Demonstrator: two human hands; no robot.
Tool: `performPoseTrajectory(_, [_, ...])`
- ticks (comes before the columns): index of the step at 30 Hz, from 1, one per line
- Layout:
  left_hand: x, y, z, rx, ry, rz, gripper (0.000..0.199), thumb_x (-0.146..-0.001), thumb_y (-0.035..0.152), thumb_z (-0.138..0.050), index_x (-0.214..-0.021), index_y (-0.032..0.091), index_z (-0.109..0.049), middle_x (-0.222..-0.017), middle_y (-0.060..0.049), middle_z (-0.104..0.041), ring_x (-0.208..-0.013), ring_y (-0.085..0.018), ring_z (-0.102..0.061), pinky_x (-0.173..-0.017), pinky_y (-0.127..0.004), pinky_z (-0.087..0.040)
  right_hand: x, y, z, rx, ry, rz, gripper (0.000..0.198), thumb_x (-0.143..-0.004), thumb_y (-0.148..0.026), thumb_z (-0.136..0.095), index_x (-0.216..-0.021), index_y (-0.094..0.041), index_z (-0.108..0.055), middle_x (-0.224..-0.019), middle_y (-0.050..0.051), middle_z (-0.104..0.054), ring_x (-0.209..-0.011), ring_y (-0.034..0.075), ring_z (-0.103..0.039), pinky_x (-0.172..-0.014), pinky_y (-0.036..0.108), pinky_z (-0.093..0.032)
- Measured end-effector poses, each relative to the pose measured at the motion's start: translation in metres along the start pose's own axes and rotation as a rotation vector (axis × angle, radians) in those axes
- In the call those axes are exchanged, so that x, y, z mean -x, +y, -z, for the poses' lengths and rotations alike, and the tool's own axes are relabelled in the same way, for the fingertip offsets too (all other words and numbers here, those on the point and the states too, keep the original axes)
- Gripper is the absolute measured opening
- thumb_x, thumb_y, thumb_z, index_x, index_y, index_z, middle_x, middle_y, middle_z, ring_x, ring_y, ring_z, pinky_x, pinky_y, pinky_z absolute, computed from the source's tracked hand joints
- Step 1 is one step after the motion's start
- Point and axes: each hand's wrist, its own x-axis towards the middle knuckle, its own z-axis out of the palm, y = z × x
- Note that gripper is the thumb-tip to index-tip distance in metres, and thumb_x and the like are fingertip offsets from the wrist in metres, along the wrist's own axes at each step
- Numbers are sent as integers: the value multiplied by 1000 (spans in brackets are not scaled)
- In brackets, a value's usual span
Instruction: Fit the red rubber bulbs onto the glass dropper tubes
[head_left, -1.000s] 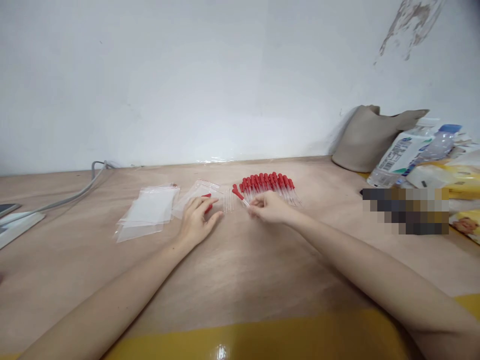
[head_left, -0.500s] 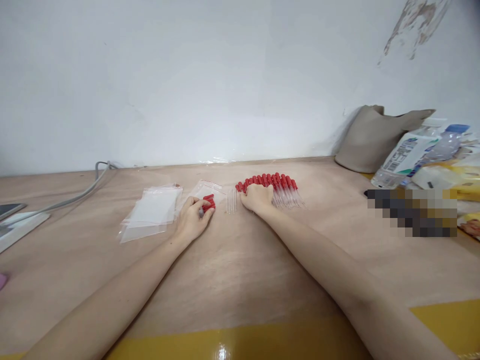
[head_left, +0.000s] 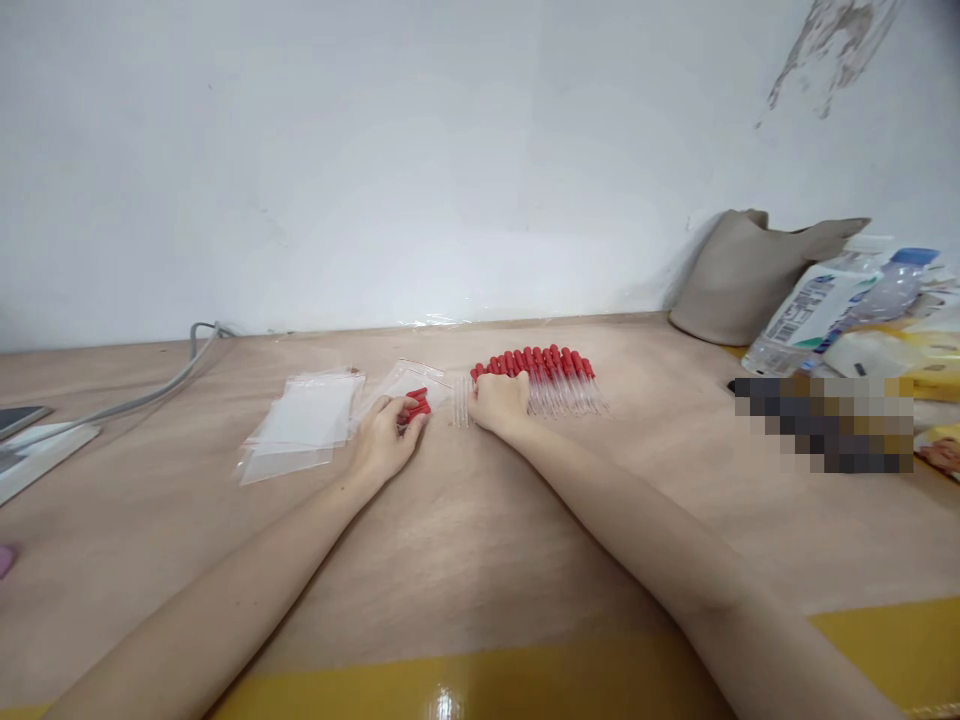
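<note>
My left hand (head_left: 385, 437) is closed around several small red rubber bulbs (head_left: 418, 404), their ends poking out past the fingertips. My right hand (head_left: 501, 402) is curled shut, knuckles up, at the left end of a row of droppers with red bulbs (head_left: 559, 365) and clear stems. Its fingertips are hidden, so what they grip cannot be made out. Just left of it, several bare clear tubes (head_left: 461, 402) lie side by side. A clear zip bag (head_left: 409, 376) lies flat behind my left fingers.
A stack of clear zip bags (head_left: 307, 415) lies to the left. A grey cable (head_left: 161, 388) and a phone (head_left: 21, 420) are farther left. On the right stand a grey-brown bag (head_left: 739, 280) and plastic bottles (head_left: 814, 310). A white wall (head_left: 450, 170) bounds the back.
My right hand has moved slightly left along the row, uncovering more dropper stems and coming up beside the bare tubes. My left hand stays in place, its fingers shifting a little on the red bulbs.
</note>
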Motion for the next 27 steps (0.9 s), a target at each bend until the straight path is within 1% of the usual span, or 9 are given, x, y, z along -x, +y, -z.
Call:
performPoseTrajectory(5, [3, 6, 3, 45, 42, -115, 21, -80, 31, -52, -91, 17, -63, -80, -3, -55, -72, -14, -56, -67, -26, -47, 26, 9, 10, -13, -2, 61, 21, -78, -24, -43, -72, -16, -62, -74, 8, -65, -70, 19, -57, -79, 36, -25])
performPoseTrajectory(8, [7, 12, 4, 81, 7, -176, 19, -81, 29, -51, -87, 18, -65, -81, -4, -54, -76, -15, -55, -70, -27, -47, 50, 25, 19, -33, -18, 122, 21, -78, -26, -45, -66, -18, -60, -68, 4, -64, -65, 17, -55, -78, 35, -27])
performPoseTrajectory(11, [12, 19, 3, 141, -35, -259, 20, -82, 28, -50, -87, 17, -66, -85, -5, -53, -81, -16, -54, -72, -29, -47, 71, 48, 27, -172, -26, 229, 14, -75, -23, -50, -65, -18, -59, -66, 1, -62, -65, 14, -53, -70, 30, -31])
performPoseTrajectory(14, [20, 29, 2, 195, -132, -346, 19, -83, 26, -49, -87, 18, -65, -87, -5, -55, -82, -16, -54, -72, -29, -47, 82, 66, 29, -321, -26, 265, 12, -74, -29, -55, -68, -18, -58, -67, 0, -59, -63, 12, -50, -60, 25, -33])
performPoseTrajectory(16, [25, 34, 2, 223, -237, -385, 17, -82, 26, -50, -87, 18, -65, -88, -6, -57, -81, -16, -55, -71, -29, -47, 86, 72, 26, -390, -27, 235, 21, -72, -38, -60, -71, -18, -56, -67, 0, -57, -61, 11, -48, -56, 23, -32])
performPoseTrajectory(18, [27, 38, 1, 243, -304, -391, 17, -81, 27, -53, -90, 18, -65, -92, -6, -58, -83, -16, -55, -73, -29, -47, 88, 72, 21, -422, -29, 195, 29, -68, -45, -63, -74, -17, -55, -67, 0, -55, -60, 11, -47, -54, 23, -32])
performPoseTrajectory(20, [28, 39, 0, 255, -326, -370, 19, -80, 29, -54, -93, 19, -65, -95, -6, -59, -85, -17, -56, -75, -30, -47, 90, 70, 16, -423, -29, 157, 30, -68, -44, -64, -76, -17, -54, -67, 0, -55, -59, 11, -46, -53, 23, -32])
performPoseTrajectory(23, [26, 37, -3, 273, -343, -347, 18, -83, 29, -52, -87, 20, -66, -90, -5, -60, -83, -16, -56, -75, -29, -47, 89, 66, 10, -405, -26, 127, 18, -75, -35, -57, -76, -18, -53, -66, 0, -55, -59, 11, -46, -54, 23, -32])
performPoseTrajectory(27, [25, 38, -5, 312, -309, -339, 19, -85, 28, -48, -85, 18, -64, -88, -5, -61, -82, -16, -56, -76, -30, -45, 88, 66, 5, -370, 64, 189, 12, -80, -25, -51, -70, -17, -50, -74, 2, -56, -69, 13, -48, -63, 26, -35])
